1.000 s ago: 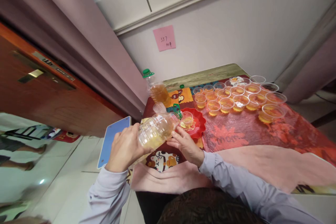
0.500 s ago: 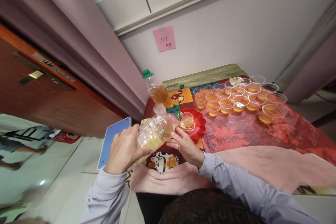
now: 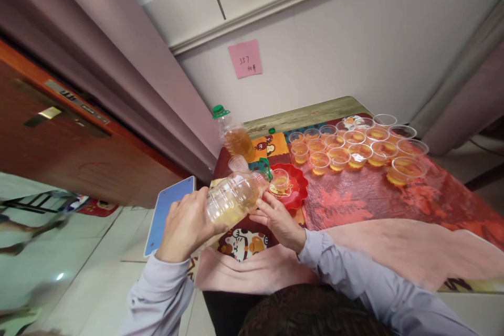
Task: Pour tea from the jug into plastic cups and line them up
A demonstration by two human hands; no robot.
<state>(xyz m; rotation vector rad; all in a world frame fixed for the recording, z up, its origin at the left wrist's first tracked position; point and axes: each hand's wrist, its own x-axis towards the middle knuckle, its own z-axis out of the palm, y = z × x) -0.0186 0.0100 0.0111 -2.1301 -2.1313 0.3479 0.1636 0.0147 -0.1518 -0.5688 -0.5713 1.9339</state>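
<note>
My left hand (image 3: 187, 223) is closed around the lower part of a clear plastic bottle (image 3: 232, 200) with pale yellow liquid inside. The bottle is tilted, its neck with a green handle (image 3: 265, 169) pointing right. Close to the bottle's mouth, a clear plastic cup (image 3: 279, 180) stands on a red scalloped plate (image 3: 300, 197), with some yellow liquid in it. The fingertips of my right hand (image 3: 279, 220) press on the bottle near its neck, from below. Behind the bottle stands another clear cup (image 3: 238, 163), partly hidden.
Several cups of amber liquid (image 3: 354, 153) stand in rows at the right of the patterned table (image 3: 338, 205). A larger bottle (image 3: 238, 142) with a green cap stands at the back left, near a loose green cap (image 3: 271, 130). A blue panel (image 3: 170, 215) is left of the table.
The view has shifted very slightly. Both hands and the tilted bottle keep nearly the same position over the table.
</note>
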